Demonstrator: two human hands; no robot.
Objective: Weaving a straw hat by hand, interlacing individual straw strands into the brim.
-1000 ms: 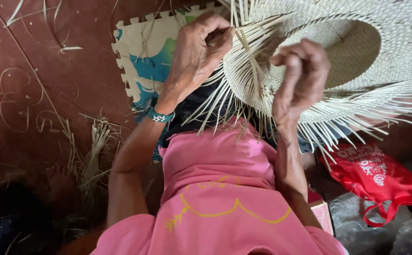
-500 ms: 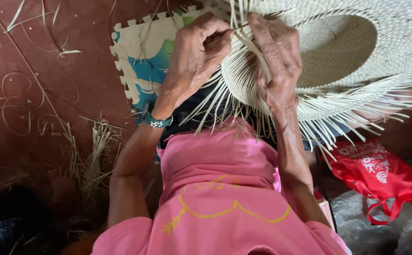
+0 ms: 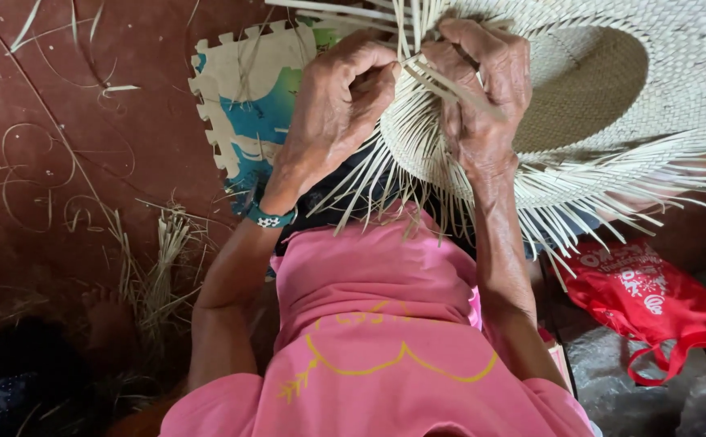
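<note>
Single head view, looking steeply down, close over straw hat (image 3: 579,105), lap, red floor (image 3: 69,162).

Left hand (image 3: 338,113) and right hand (image 3: 479,85) pinch loose straw strips (image 3: 417,69) at rim of woven hat (image 3: 628,73); red bag (image 3: 652,303) and foam mat (image 3: 243,105) on floor (image 3: 69,186).

A red plastic bag (image 3: 652,303) lies at lower right. A foam puzzle mat (image 3: 243,113) sits upper centre-left on the red floor (image 3: 61,162), loose straw (image 3: 154,275) below it.
</note>
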